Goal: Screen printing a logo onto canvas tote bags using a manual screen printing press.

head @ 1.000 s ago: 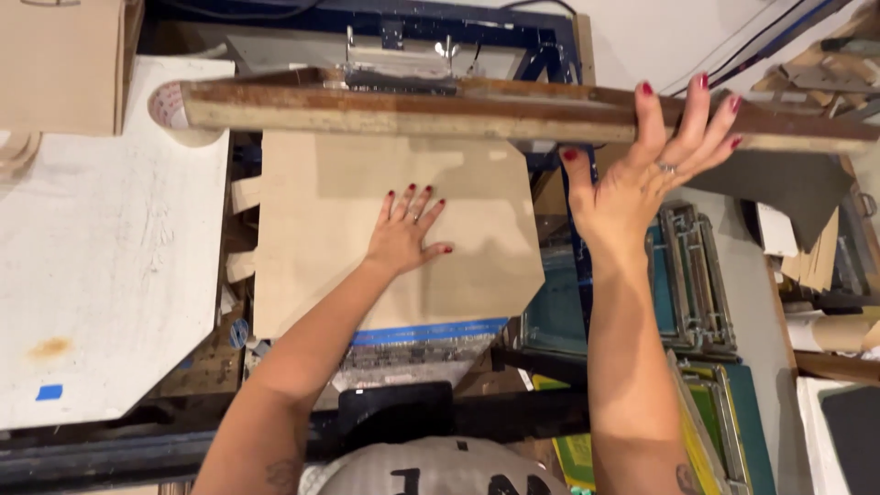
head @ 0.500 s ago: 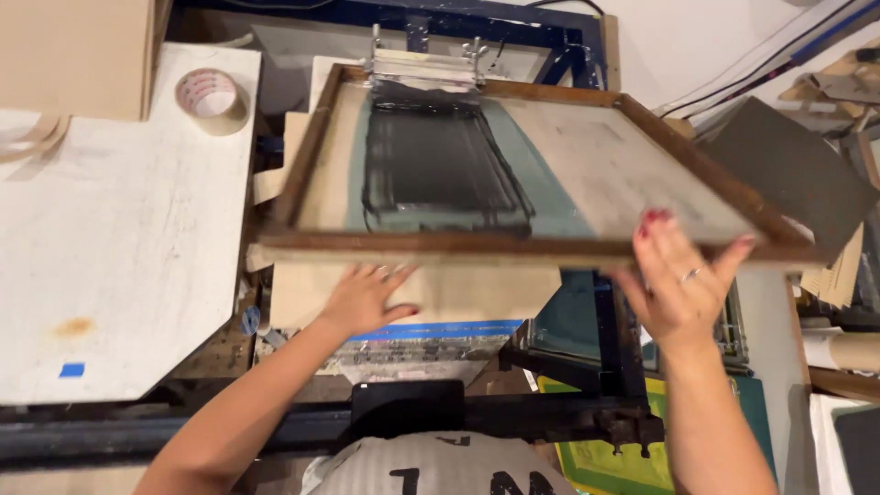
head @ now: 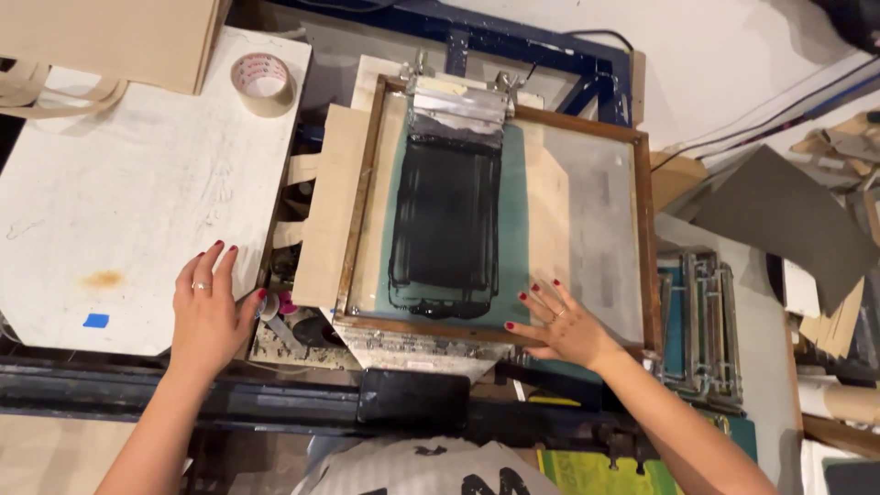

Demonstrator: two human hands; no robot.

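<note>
1. Wooden screen frame [head: 649, 238] lies flat on the press, near-horizontal, mesh facing up. Near rail runs just in front of the person; far rail sits under a metal clamp [head: 456, 92].
2. Mesh shows a teal coated area with a dark ink patch [head: 446, 220] down its middle; the right portion of the mesh is pale grey.
3. Right hand [head: 561, 323] rests palm down at the frame's near right part, fingers [head: 536, 298] spread flat on the mesh and the heel over the near rail. It grips nothing; the hand is open and pressing flat.
4. Left hand [head: 207, 312] lies palm down on the edge of the white tabletop [head: 119, 202], left of the frame and apart from it. Fingers extended and slightly spread, holding nothing; thumb points toward the gap beside the press.
5. A tan paper bag [head: 332, 211] lies under the frame, its left edge and handles sticking out on the left side.
6. A roll of tape [head: 262, 82] stands on the far corner of the tabletop, near a cardboard box [head: 119, 37].
7. A small blue tape scrap [head: 95, 320] and an orange stain [head: 104, 278] mark the tabletop left of the left hand.
8. Stacked metal-framed screens [head: 701, 330] sit right of the press; dark grey card [head: 779, 220] lies beyond them.
</note>
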